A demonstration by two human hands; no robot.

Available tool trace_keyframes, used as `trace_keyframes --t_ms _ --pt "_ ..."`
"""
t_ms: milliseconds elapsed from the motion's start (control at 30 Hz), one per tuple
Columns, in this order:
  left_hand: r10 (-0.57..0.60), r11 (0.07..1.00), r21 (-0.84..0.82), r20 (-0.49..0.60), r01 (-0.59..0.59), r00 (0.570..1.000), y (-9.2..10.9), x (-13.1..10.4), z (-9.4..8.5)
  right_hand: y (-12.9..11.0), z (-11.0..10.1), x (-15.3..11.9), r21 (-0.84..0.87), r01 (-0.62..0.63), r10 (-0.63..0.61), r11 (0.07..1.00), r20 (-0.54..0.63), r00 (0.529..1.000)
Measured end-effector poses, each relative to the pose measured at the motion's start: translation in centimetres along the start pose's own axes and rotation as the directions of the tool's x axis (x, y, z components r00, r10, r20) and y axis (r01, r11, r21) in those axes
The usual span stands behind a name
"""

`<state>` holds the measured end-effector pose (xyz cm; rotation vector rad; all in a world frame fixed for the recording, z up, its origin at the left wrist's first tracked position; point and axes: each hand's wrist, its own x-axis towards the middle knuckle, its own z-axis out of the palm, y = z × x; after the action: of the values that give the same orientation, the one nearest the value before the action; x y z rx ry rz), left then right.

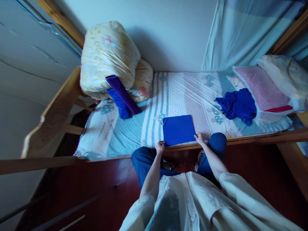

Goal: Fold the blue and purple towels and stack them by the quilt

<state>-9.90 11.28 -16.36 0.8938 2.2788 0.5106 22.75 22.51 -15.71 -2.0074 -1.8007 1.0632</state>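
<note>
While the head view is looking down on a bed that is stretching across the middle of the frame, a flat blue cloth is lying near the bed's front edge, just below the centre of the frame, its sides forming a rough square. The left hand is pinching the cloth's near left corner between its fingers, and the right hand is gripping the near right corner in the same way. Both forearms are reaching up from the bottom of the frame, out of the sleeves of a pale shirt, and knees in dark blue trousers are showing on either side of the cloth

In the upper left, a bulky pale yellow quilt is sitting on the bed, and a purple roll is leaning against it at a slant, partly overlapping a blue bundle. Towards the right, a crumpled blue garment is lying just beside a pink pillow, which is resting inside what is looking like a clear wrapping. A pale curtain is hanging in the upper right, and a dark red floor is showing along the lower part of the frame
</note>
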Motion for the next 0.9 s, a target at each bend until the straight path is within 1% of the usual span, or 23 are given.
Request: trace_keyframes --t_ms 200,367,600,767,900 --pt "-0.113 0.994 0.005 0.029 0.112 0.993 0.0 0.9 0.4 -0.4 0.7 0.8 -0.148 -0.098 0.103 0.984 0.025 0.994" --pt "-0.179 0.984 0.013 0.031 0.179 0.983 -0.2 1.2 0.8 -0.9 1.2 1.0 -0.221 -0.120 0.134 0.968 0.049 0.990" --pt "-0.223 0.975 -0.003 0.037 0.224 0.974 -0.6 1.8 1.4 -1.1 1.4 2.1 -0.281 -0.143 0.170 0.949 0.074 0.983" --pt "-0.254 0.967 -0.018 0.063 0.255 0.965 -1.2 2.2 0.9 -0.9 1.4 2.5 -0.301 -0.140 0.173 0.943 0.089 0.981" --pt "-0.251 0.966 -0.038 0.089 0.256 0.964 -1.9 2.4 0.6 -0.5 1.6 2.9 -0.302 -0.113 0.151 0.947 0.105 0.983"
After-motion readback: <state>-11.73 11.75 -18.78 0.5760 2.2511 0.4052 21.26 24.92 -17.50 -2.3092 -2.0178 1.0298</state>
